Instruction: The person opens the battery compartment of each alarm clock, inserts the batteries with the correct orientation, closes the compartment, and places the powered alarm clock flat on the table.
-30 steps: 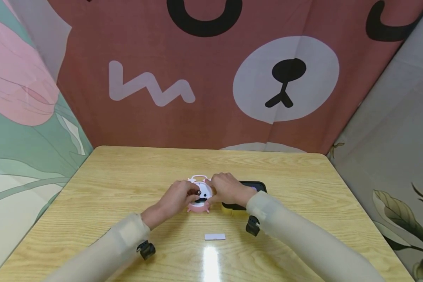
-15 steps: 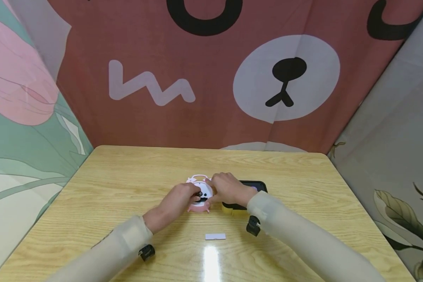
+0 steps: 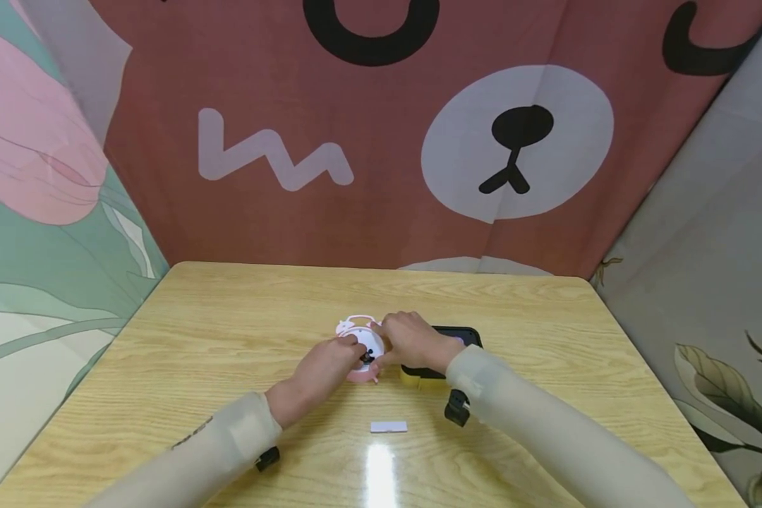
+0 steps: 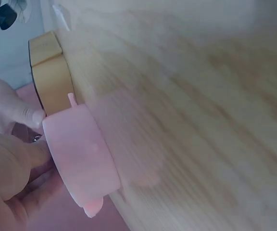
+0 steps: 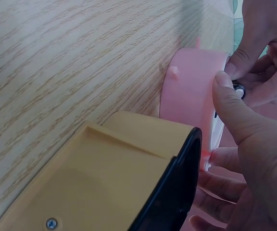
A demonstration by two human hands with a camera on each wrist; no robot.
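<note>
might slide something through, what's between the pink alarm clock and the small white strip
Only bare wooden tabletop lies between the pink alarm clock and the small white strip, as the head view shows.

Behind the pale wood desk (image 3: 228, 310) hangs a reddish-brown cloth (image 3: 273, 229) showing a bear's muzzle. Green drapery (image 3: 32, 257) with a pink flower covers the left side, grey drapery (image 3: 705, 233) with leaves the right. The desk holds a white strip (image 3: 389, 427) and, farther back, a yellow case (image 5: 95, 178) with a black face.
</note>
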